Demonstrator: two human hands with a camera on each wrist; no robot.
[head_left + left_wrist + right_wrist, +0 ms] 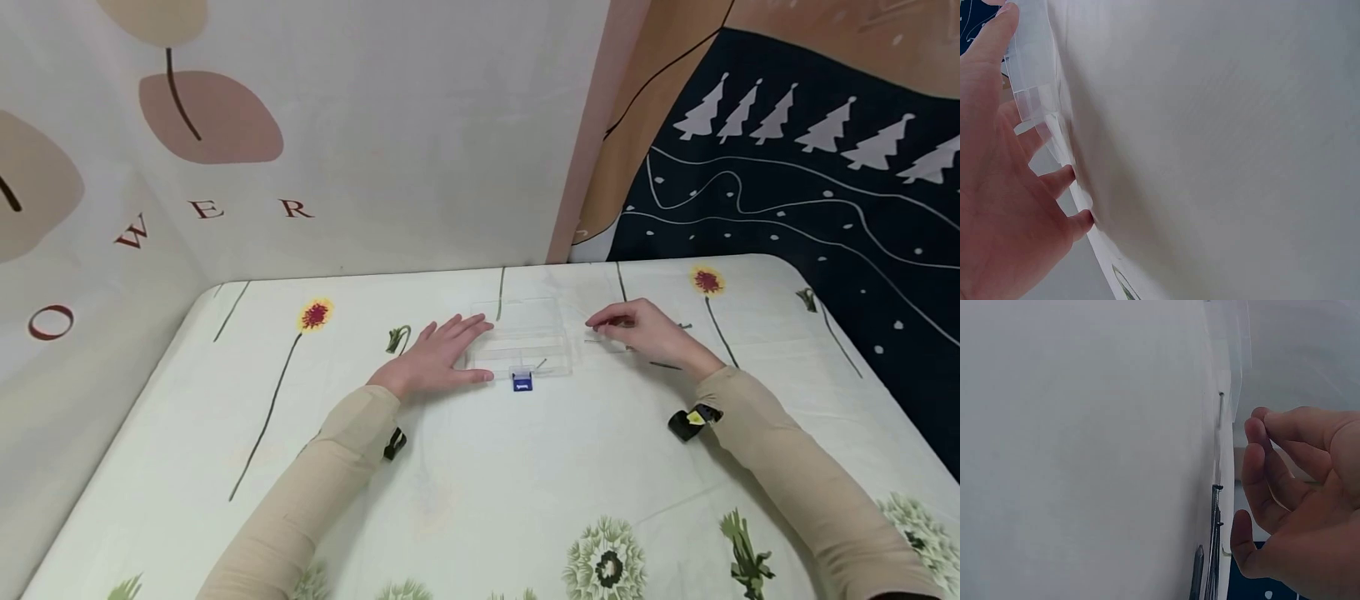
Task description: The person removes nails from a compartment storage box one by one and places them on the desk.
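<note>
A clear plastic box [517,337] with compartments lies at mid-table, a blue label [522,382] on its front edge. One small thin piece [542,364] shows in its front part. My left hand [442,358] rests at the box's left side with fingers spread, the thumb at the near corner. To the right of the box, my right hand [637,329] hovers with thumb and index fingertips together; nothing shows between them. Below it on the cloth are several slim, nail-like metal pieces [1213,544], and a paler thin one [1220,412] lies closer to the box.
A white cloth [465,467] printed with flowers covers the table. Behind it hangs a pale curtain [420,167], and a dark cloth with white trees [787,183] hangs at the right. Black straps [686,425] sit at both wrists.
</note>
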